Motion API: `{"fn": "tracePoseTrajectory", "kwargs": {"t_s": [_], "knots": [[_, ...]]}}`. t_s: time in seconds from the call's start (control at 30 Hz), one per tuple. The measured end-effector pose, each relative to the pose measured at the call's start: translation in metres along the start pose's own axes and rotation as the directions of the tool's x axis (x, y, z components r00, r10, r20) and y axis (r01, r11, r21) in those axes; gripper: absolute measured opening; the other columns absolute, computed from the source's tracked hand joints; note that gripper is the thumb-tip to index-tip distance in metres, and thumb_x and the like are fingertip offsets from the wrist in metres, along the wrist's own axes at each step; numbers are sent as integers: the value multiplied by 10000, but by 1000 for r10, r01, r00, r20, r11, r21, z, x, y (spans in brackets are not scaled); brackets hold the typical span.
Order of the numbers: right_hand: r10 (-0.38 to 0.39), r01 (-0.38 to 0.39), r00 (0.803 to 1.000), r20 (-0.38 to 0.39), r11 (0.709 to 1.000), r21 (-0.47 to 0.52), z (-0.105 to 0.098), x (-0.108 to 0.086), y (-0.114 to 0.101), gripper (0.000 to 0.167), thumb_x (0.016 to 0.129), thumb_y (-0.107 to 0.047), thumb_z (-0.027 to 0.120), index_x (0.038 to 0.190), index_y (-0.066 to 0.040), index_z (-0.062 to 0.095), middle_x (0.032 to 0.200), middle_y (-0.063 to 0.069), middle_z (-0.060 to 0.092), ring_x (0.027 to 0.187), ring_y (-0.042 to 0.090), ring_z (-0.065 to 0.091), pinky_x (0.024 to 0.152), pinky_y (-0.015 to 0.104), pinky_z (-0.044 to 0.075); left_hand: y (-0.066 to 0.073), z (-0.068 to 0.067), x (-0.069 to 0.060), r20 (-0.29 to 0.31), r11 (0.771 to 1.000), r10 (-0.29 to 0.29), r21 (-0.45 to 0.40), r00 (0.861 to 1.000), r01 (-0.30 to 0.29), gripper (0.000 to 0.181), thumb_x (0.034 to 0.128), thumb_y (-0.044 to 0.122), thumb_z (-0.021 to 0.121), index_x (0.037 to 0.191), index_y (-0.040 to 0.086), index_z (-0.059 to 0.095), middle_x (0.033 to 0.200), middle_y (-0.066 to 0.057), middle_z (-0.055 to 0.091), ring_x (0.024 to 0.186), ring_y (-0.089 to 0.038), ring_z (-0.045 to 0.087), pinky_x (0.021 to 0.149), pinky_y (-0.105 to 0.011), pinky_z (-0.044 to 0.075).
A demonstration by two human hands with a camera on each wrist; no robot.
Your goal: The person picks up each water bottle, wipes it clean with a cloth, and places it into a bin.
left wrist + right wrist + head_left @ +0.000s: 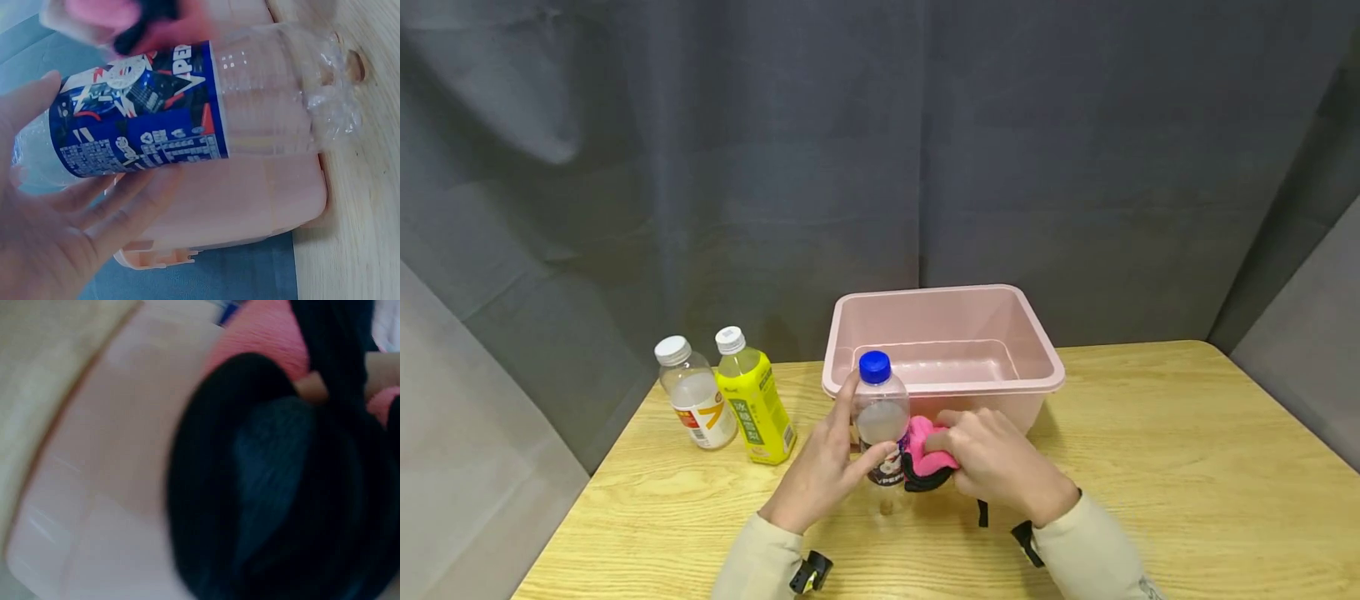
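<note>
Upright on the table stands a clear bottle [882,408] with a blue cap and a dark blue label [140,112]. The left hand [827,458] grips its side, thumb in front and fingers behind. A pink and black cloth [928,454] is bunched in the right hand [1000,458], against the bottle's right side. In the right wrist view the cloth's black part [269,481] fills much of the picture, and the right fingers are mostly hidden. The left wrist view shows the left hand [56,219] around the bottle's upper part.
Directly behind the hands is a pink bin [943,387]. On the left stand a white-capped bottle [700,404] with a white label and a yellow bottle [755,404]. A grey curtain [880,150] hangs behind the wooden table [1165,450].
</note>
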State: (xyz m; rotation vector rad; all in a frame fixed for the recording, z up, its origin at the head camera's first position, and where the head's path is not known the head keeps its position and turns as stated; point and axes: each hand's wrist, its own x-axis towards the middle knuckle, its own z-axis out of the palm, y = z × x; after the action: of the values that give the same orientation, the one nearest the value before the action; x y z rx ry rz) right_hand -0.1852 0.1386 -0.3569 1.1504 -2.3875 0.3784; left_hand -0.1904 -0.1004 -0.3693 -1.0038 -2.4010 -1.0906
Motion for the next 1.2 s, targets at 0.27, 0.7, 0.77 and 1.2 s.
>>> {"fn": "tracePoseTrajectory", "kwargs": {"t_s": [0.27, 0.7, 0.77, 1.2], "knots": [[73, -78, 971, 228, 997, 14, 21, -4, -3, 347, 610, 136, 700, 735, -186, 729, 701, -98, 610, 579, 78, 528, 478, 233, 426, -1, 1, 0, -20, 999, 29, 35, 999, -28, 949, 903, 72, 771, 1582, 67, 109, 1184, -211, 653, 915, -282, 685, 724, -391, 614], [77, -105, 958, 275, 991, 88, 16, -4, 2, 416, 605, 134, 711, 844, -200, 778, 765, -86, 644, 645, 83, 568, 542, 254, 469, -1, 0, 0, 8, 1000, -24, 10, 1000, 24, 929, 923, 89, 755, 1584, 84, 104, 1197, -206, 638, 919, -276, 697, 737, -323, 613], [73, -108, 967, 244, 986, 130, 9, -3, 3, 438, 607, 144, 714, 867, -201, 783, 790, -85, 645, 670, 72, 554, 551, 236, 458, 0, 0, -1, 11, 1000, -31, 2, 999, 31, 928, 924, 87, 754, 1584, 89, 101, 1200, -207, 639, 926, -280, 699, 739, -318, 613], [174, 2, 888, -425, 924, 382, -40, -2, 9, 617, 610, 225, 797, 1155, -25, 650, 1109, 115, 691, 1006, 206, 647, 926, 193, 481, -1, 0, 2, 0, 1000, 0, 6, 1000, 0, 929, 913, 84, 765, 1579, 52, 118, 1184, -197, 647, 925, -279, 690, 725, -290, 608]]}}
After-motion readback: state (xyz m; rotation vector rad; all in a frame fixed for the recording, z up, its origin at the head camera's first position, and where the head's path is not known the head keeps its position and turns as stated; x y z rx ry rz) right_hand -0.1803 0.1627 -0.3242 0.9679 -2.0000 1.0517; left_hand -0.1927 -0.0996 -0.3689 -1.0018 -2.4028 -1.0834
